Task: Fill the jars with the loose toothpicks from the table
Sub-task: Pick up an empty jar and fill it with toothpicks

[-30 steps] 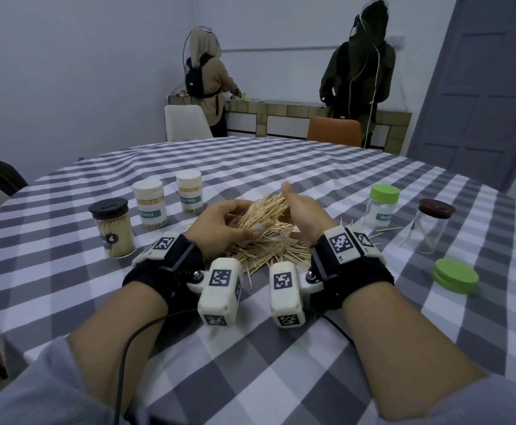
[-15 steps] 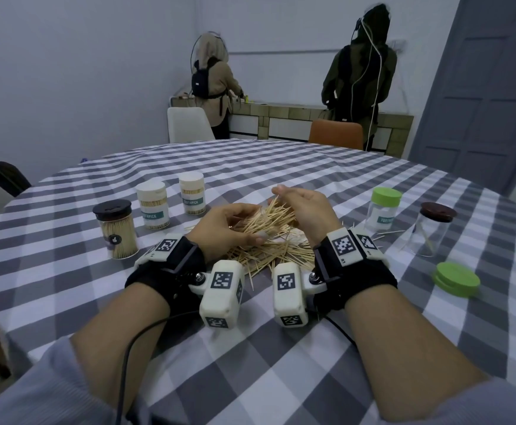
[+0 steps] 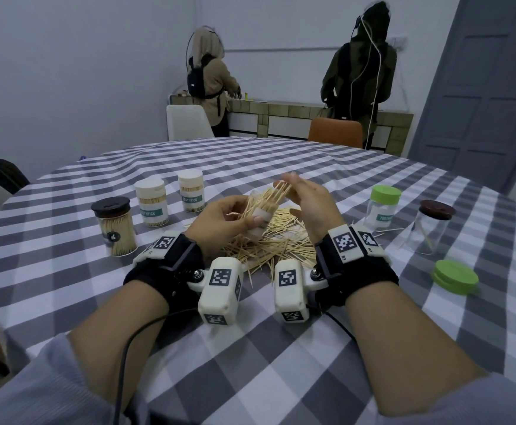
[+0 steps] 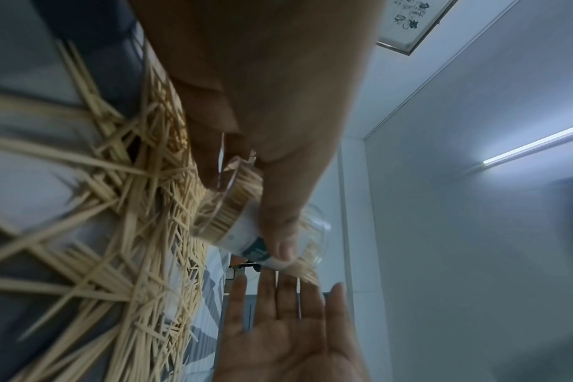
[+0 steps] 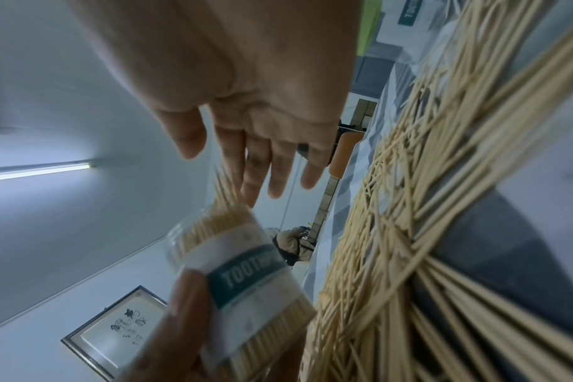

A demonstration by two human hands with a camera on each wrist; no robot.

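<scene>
The left hand point(image 3: 224, 217) grips a tilted jar point(image 3: 258, 222) above the pile point(image 3: 281, 240) — the right hand point(image 3: 308, 204), fingers straight, touches the toothpicks point(image 3: 273, 196) sticking out.

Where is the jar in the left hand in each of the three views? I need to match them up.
Head: jar at centre, tilted, gripped by the left hand.
Left wrist: jar at centre, under the thumb.
Right wrist: jar at lower centre, label reading TOOT.
Shared landmark: the loose toothpick pile, beside the jar in every view.
</scene>
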